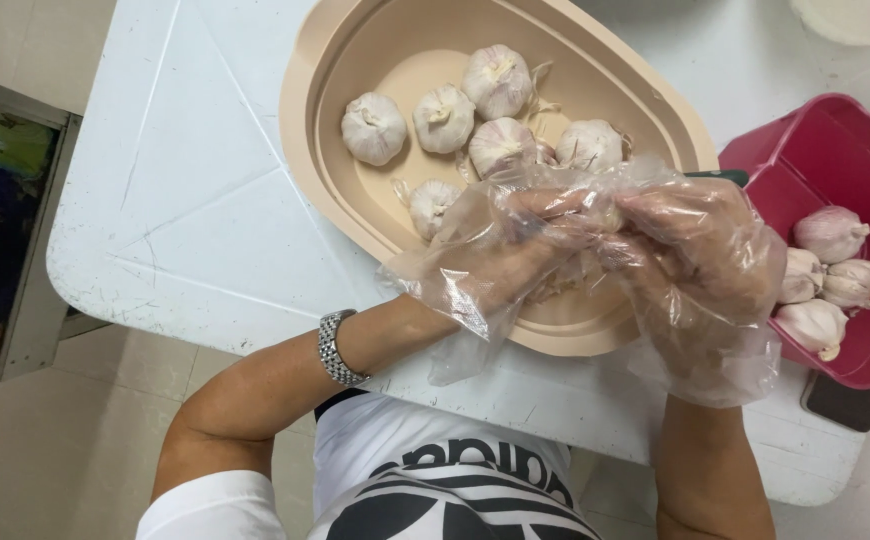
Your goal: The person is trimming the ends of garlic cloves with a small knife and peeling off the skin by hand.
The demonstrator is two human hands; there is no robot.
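Note:
Both my hands wear loose clear plastic gloves and meet over the near end of a beige oval tub [315, 110]. My left hand [500, 250] and my right hand [700, 250] are closed together on a garlic bulb [607, 213], mostly hidden by fingers and glove. Several whole garlic bulbs [443, 118] lie on the tub's floor just beyond my hands. A metal watch band [335, 348] circles my left wrist.
A red bin [855, 160] at the right holds several more garlic bulbs [830, 232]. Everything stands on a scratched white table [175, 200]. Its rounded left edge drops to a tiled floor. A pale container's rim [855, 20] shows at the top right.

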